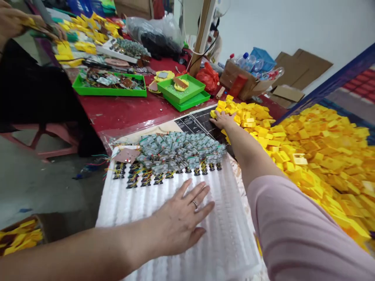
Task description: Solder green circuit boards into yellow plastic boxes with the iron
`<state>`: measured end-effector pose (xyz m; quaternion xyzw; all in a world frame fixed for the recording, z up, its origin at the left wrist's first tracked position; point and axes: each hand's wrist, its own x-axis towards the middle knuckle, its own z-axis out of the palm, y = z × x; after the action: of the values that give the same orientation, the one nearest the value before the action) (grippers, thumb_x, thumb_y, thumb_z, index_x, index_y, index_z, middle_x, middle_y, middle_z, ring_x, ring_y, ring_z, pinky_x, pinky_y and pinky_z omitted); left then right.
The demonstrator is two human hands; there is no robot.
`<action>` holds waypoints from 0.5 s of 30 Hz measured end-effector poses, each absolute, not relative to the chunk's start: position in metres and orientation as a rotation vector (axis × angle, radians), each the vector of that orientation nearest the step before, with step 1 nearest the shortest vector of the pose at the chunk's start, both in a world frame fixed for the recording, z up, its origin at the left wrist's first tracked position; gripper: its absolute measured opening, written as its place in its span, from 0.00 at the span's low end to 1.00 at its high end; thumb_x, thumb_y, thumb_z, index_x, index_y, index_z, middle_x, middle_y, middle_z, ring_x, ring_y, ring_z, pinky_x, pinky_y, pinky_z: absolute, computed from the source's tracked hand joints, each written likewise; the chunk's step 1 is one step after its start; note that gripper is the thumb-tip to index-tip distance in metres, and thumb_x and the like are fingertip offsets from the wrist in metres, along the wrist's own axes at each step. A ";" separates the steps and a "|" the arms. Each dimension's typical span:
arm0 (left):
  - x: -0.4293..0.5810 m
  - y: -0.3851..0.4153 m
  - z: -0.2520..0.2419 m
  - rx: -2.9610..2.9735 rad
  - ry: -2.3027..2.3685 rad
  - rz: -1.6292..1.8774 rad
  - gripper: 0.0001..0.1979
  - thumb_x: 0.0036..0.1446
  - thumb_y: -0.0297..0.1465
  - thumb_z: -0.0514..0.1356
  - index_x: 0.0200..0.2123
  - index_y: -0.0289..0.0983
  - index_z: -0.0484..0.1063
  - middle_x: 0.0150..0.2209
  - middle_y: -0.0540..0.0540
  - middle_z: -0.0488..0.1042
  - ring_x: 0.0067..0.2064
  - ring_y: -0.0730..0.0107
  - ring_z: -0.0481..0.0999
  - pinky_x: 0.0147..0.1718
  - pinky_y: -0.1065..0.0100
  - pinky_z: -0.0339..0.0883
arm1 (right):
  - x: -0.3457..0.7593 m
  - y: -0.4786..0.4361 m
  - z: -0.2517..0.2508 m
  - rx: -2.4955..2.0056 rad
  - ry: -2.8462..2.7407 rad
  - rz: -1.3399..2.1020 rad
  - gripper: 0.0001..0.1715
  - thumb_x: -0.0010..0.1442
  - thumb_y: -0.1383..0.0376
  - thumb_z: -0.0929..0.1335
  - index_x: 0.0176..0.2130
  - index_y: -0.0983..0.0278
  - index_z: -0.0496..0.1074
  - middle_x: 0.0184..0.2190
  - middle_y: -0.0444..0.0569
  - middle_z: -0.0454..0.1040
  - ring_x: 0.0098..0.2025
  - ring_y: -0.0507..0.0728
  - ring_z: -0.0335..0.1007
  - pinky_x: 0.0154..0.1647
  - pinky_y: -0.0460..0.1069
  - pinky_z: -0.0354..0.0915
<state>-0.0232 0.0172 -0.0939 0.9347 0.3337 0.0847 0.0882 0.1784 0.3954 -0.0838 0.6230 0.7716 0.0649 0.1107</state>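
Boards [178, 150] lie heaped with wires attached across the tray's [227, 222] far part; 0 yellow cases [274, 136] visibly hold boards. Left hand [186, 218] spreads over the tray, gripping nothing; right hand [224, 119] touches the cases, grasp unclear.

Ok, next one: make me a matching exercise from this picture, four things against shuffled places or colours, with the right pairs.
Things:
1. left hand
2. stool
3. right hand
4. grey-green parts

Places or colours:
A. at the yellow parts
B. heaped toward the far end of the white ridged tray
C. over the tray's nearer ridges
D. pink

Pairs: 1-C, 2-D, 3-A, 4-B
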 end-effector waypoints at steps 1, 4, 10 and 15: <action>-0.024 0.018 -0.094 2.791 0.997 0.289 0.30 0.74 0.48 0.53 0.71 0.39 0.67 0.73 0.28 0.63 0.75 0.38 0.62 0.70 0.31 0.61 | 0.190 0.387 -0.081 1.854 2.224 0.209 0.39 0.72 0.46 0.68 0.72 0.59 0.60 0.71 0.59 0.64 0.70 0.70 0.65 0.71 0.74 0.63; -0.026 0.021 -0.097 2.821 1.007 0.394 0.28 0.74 0.48 0.53 0.68 0.41 0.71 0.72 0.30 0.66 0.74 0.39 0.66 0.69 0.34 0.63 | 0.230 0.357 -0.069 1.848 2.121 0.220 0.31 0.71 0.51 0.71 0.65 0.61 0.68 0.65 0.56 0.70 0.63 0.66 0.71 0.64 0.68 0.72; -0.031 0.024 -0.105 2.842 1.026 0.474 0.26 0.73 0.47 0.54 0.67 0.43 0.73 0.72 0.33 0.67 0.73 0.42 0.67 0.69 0.36 0.64 | 0.310 0.288 -0.035 1.676 1.999 0.104 0.28 0.71 0.52 0.72 0.63 0.62 0.70 0.63 0.55 0.71 0.60 0.64 0.73 0.60 0.65 0.75; -0.031 0.026 -0.101 2.850 1.036 0.359 0.26 0.74 0.46 0.54 0.67 0.44 0.74 0.72 0.33 0.66 0.74 0.43 0.66 0.70 0.36 0.62 | 0.366 0.239 -0.005 1.574 1.982 0.001 0.24 0.71 0.53 0.72 0.59 0.62 0.73 0.59 0.54 0.75 0.56 0.61 0.76 0.57 0.62 0.77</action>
<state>-0.0314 0.0263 -0.1007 0.9324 0.3389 0.1175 0.0439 0.3657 0.2391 -0.0047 0.5932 0.7468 0.0005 0.3007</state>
